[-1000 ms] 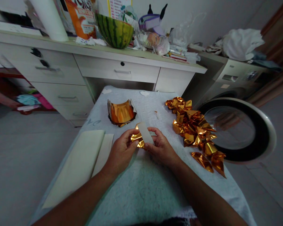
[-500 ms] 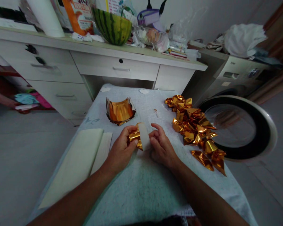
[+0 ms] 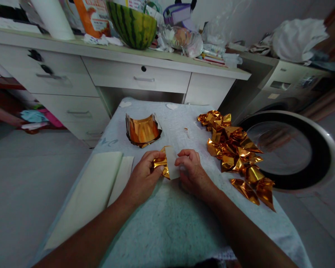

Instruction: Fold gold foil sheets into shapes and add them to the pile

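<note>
A small gold foil sheet with a whitish strip is held over the middle of the cloth-covered table. My left hand pinches its gold, creased part between thumb and fingers. At the strip's right edge is my right hand, its fingers curled and thumb close to them; whether they grip the edge is hard to make out. Beyond my left hand stands a curved stack of gold foil sheets. To the right lies a heap of folded gold foil pieces.
Pale folded paper lies on the table's left side. Behind the table, a white counter carries a cut watermelon, bags and other items. An open washing machine door stands at the right.
My right hand's raised fingers have curled in toward the strip. The foil in my left hand has barely moved. The whole view has shifted slightly.
</note>
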A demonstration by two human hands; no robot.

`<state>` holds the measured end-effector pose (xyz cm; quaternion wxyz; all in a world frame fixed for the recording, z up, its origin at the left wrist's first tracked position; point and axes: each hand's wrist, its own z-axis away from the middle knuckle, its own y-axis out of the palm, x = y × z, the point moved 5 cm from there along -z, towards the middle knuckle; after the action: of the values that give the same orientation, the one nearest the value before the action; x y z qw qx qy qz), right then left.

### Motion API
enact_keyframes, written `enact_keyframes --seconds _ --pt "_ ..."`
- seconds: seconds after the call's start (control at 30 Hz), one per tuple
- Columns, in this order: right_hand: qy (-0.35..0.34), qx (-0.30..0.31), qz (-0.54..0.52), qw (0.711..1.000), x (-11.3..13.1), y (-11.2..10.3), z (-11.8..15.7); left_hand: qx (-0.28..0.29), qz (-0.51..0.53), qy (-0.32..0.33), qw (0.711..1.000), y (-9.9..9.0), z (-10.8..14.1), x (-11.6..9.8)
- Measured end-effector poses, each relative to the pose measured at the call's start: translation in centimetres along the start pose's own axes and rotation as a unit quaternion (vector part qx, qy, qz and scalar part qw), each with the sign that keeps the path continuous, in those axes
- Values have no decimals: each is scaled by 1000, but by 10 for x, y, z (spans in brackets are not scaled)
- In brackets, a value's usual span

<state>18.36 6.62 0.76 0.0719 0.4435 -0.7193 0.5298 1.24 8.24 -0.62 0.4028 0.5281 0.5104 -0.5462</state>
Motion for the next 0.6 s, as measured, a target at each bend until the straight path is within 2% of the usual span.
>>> enact_keyframes --seconds 0.2,0.37,0.6 --pt "-10 22 4 1000 7 1 2 9 -70 28 997 2 1 -9" --pt "-26 78 -2 997 14 3 1 26 -145 29 989 5 2 -8" --pt "-36 135 3 990 15 9 2 50 -237 85 966 9 2 -5"
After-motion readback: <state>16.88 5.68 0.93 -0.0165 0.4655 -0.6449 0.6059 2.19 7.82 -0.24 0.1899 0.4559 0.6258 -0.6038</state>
